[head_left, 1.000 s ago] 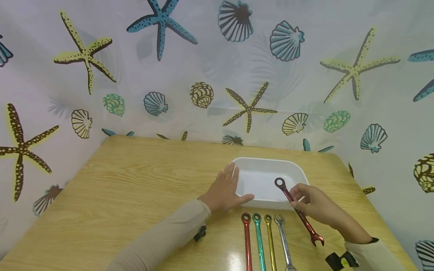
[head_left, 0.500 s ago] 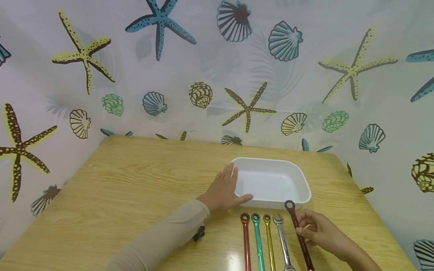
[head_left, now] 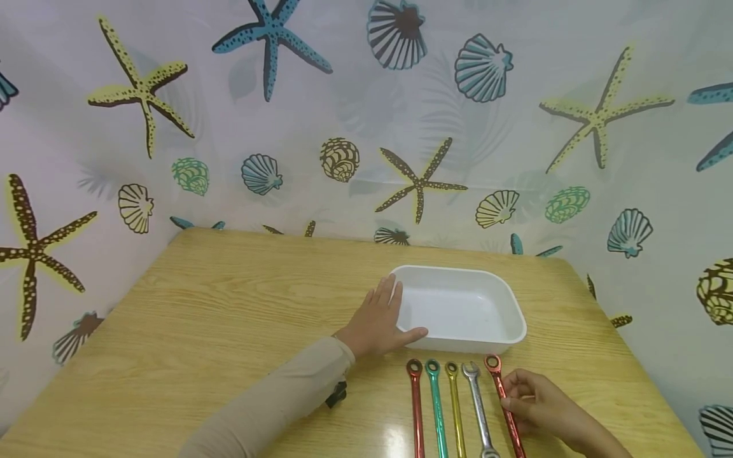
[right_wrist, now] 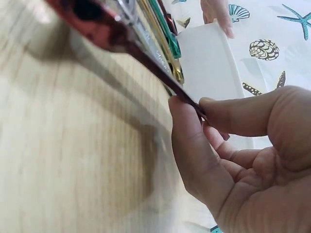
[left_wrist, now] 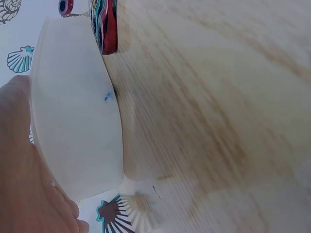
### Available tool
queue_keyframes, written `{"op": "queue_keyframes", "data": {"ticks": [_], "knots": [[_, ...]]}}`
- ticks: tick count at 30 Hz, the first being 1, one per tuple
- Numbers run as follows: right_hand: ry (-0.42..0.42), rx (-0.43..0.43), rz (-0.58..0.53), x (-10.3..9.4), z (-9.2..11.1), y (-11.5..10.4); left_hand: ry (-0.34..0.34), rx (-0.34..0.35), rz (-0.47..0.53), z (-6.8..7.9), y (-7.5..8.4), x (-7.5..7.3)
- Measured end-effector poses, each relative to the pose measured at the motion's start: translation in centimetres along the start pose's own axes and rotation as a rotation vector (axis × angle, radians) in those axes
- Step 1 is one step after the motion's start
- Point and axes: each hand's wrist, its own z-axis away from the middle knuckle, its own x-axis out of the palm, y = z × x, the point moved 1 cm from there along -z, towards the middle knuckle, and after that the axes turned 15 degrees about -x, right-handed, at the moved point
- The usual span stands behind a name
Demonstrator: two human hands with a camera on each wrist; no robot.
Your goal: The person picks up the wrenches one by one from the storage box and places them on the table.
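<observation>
My right hand (head_left: 541, 404) pinches a red combination wrench (head_left: 511, 429) between thumb and fingers, its ring end pointing away from me. In the right wrist view the wrench (right_wrist: 158, 70) slants over the wood with a shadow beneath it. Left of it lie a silver wrench (head_left: 480, 407), a gold wrench (head_left: 456, 410), a green wrench (head_left: 438, 407) and another red wrench (head_left: 417, 410), side by side. My left hand (head_left: 375, 321) rests spread at the left end of a white plastic tub (head_left: 458, 345), thumb over its front rim.
The tub stands behind the wrenches on a wood-grain table (head_left: 240, 318). A curtain (head_left: 343, 95) printed with starfish and shells hangs along the table's back and sides. A small black piece (head_left: 336, 394) shows under my left sleeve (head_left: 280, 394).
My right hand has brought the red wrench from over the tub's front right corner down toward me, to the right end of the row. My left hand has stayed on the tub.
</observation>
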Motion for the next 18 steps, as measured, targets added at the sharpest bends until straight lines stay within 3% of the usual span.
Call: {"op": "queue_keyframes", "data": {"ticks": [12,18], "knots": [[0.006,0.025,0.063,-0.03,-0.24,0.74,0.01,0.013,0.001,-0.05,-0.02,0.11],[0.041,0.027,0.158,0.35,-0.48,0.47,0.017,0.007,-0.013,-0.06,-0.02,0.13]]}}
